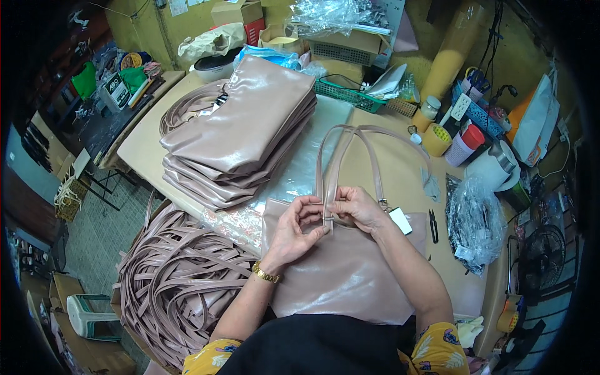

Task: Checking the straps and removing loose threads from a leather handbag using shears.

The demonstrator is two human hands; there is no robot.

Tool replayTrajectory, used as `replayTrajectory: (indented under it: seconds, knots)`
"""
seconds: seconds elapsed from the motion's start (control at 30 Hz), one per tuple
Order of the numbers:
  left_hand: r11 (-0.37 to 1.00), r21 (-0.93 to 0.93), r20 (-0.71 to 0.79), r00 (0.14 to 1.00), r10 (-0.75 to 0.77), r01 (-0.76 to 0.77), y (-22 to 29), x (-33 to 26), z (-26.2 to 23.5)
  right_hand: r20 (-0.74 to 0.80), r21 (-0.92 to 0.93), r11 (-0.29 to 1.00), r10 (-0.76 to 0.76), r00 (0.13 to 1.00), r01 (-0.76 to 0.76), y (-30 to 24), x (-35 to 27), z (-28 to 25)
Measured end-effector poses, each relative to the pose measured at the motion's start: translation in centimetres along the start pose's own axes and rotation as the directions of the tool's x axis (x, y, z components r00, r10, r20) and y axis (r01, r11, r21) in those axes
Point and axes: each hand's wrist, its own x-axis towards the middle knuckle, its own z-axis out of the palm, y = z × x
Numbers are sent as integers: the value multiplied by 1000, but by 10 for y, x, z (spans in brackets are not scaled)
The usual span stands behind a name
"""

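Note:
A dusty-pink handbag [344,275] lies flat at the table edge before me, its top edge facing away. Its long strap [334,159] loops up over the table beyond the bag. My left hand [299,226], with a gold watch on the wrist, is closed on the strap's lower end near the bag's top edge. Close beside it, my right hand [357,208] pinches the same strap end by a small metal fitting. Fingers partly hide that fitting. A white tag [400,220] hangs by the strap's other end. Black thread snips [433,226] rest right of the bag.
Left of centre stands a tall stack of similar pink bags [244,125]. A box of tangled pink straps [181,275] sits below it. Clear plastic bags [478,219] lie at the right, near tape rolls [437,139]. A green basket [350,95] stands at the back.

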Motion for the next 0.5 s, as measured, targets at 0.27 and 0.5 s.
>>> replayTrajectory:
  seconds: [0.27, 0.5]
  knots:
    - [991, 113, -30, 997, -66, 69, -9, 4, -3, -186, -745, 650, -413, 891, 146, 0, -40, 23]
    - [990, 82, 42, 993, -115, 111, 2, 13, -12, 508, -831, -240, -695, 509, 502, 6, -49, 28]
